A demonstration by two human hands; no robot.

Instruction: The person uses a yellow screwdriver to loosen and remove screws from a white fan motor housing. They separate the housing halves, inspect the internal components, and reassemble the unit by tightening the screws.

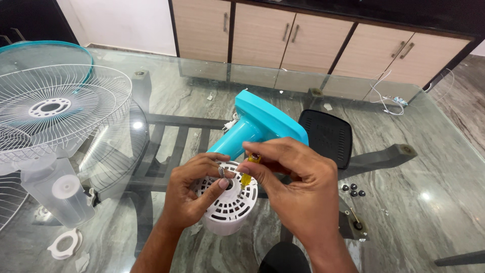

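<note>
My left hand (194,194) pinches a screw (221,172) over the white motor housing (227,205); right hand (293,184) grips a yellow screwdriver (247,174).

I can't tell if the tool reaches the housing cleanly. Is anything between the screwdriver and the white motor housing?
Nothing visible blocks it. The right hand holds the small yellow screwdriver down onto the white motor housing. The left hand steadies the housing beside the tip, its thumb close alongside but not under it.

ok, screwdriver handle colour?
Translucent yellow screwdriver handle, pinched in the right hand; head view.
</note>
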